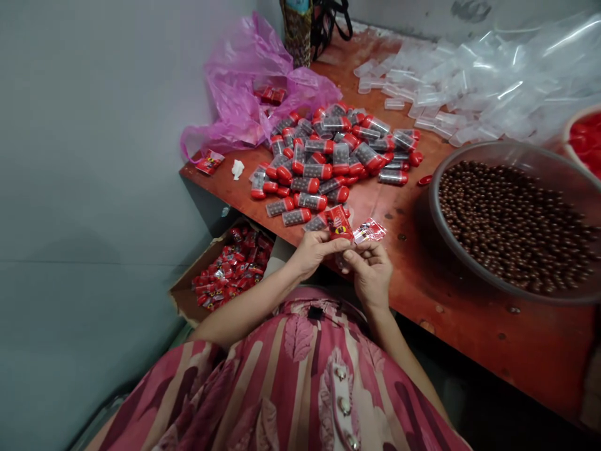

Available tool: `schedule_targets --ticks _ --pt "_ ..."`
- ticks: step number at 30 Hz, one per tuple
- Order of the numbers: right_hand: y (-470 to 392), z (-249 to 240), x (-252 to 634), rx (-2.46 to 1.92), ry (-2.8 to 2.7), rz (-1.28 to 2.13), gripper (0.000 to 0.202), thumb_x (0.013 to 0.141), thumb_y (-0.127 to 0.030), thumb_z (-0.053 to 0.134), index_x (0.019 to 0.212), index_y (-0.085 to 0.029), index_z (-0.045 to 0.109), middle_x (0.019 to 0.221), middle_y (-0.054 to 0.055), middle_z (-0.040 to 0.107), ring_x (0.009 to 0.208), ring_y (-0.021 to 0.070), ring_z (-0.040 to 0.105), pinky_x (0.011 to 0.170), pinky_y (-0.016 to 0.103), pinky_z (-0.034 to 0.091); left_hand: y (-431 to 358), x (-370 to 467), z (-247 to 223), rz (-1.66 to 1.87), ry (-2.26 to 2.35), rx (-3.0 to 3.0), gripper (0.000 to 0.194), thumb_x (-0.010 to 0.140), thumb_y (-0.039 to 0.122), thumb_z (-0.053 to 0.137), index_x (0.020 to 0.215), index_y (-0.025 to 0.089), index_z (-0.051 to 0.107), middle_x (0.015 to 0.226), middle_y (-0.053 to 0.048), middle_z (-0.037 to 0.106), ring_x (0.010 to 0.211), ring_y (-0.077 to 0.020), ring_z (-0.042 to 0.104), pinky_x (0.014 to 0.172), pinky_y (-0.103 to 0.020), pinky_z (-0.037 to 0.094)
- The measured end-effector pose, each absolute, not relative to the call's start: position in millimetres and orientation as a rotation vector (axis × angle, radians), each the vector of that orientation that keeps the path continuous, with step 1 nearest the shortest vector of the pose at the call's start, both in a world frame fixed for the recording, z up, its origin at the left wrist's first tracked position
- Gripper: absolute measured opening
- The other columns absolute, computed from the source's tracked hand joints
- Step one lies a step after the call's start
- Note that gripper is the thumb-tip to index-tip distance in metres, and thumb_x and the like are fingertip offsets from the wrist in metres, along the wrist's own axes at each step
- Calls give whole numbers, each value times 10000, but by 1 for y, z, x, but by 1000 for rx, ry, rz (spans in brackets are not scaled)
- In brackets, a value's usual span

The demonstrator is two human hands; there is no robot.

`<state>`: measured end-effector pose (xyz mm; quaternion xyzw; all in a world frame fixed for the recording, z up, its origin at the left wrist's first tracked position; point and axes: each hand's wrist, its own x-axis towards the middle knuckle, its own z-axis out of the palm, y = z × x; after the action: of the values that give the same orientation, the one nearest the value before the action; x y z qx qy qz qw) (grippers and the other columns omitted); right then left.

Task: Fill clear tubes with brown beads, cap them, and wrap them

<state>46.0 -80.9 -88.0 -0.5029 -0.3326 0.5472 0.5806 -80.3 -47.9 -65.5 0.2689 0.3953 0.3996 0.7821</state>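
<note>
My left hand (313,252) pinches a red printed plastic wrapper (340,224) between thumb and fingers, at the table's near edge. My right hand (372,270) is closed at the wrapper's lower edge, with its thumb and fingertips together there. Whether anything sits inside the wrapper is hidden by my fingers. Just beyond my right fingers lie flat printed wrappers (370,230) on the table. Past both hands spreads a heap of clear tubes with red caps (323,156), filled with small dark balls.
A large bowl of brown balls (516,225) stands on the red table (493,338) at right. Behind it lie empty clear tubes (436,88) and a tub of red caps (586,141). A pink plastic bag (244,69) sits back left. Below, a cardboard box (183,291) holds wrapped red pieces.
</note>
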Motion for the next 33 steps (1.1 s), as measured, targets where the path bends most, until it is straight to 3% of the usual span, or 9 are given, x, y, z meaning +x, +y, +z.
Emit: schedule_targets --ticks 8,13,19,25,33 --pt "-86 -86 42 -1315 -903 1080 275 673 -296 763 788 -199 533 690 -38 646 505 92 586 480 222 509 -57 -68 -75 1065 867 442 317 602 369 794 656 111 618 544 17 582 460 -97 542 484 -249 477" --pt "-86 -91 42 -1240 -791 1249 292 682 -307 757 787 -204 505 629 -66 608 433 82 537 389 200 454 -60 -72 -80 1017 935 514 330 627 397 771 639 110 609 544 3 596 449 -116 547 470 -273 473" --pt "-92 -90 40 -1378 -1071 976 230 693 -294 750 811 -204 575 796 0 686 687 137 656 644 278 557 -58 -71 -78 1126 951 444 298 603 349 794 704 109 650 633 -3 637 547 -87 567 556 -223 466" --pt "-86 -86 40 -1256 -840 1195 266 694 -290 748 780 -209 510 622 -71 591 430 72 535 409 194 472 -62 -73 -77 931 809 443 348 570 390 806 644 90 644 557 -11 608 471 -111 554 506 -261 473" --pt "-91 -90 41 -1200 -932 1327 304 656 -280 771 896 -221 594 835 -2 686 699 134 669 682 292 579 -58 -78 -79 1103 862 266 310 527 291 845 698 94 678 673 -25 662 613 -94 592 620 -217 486"
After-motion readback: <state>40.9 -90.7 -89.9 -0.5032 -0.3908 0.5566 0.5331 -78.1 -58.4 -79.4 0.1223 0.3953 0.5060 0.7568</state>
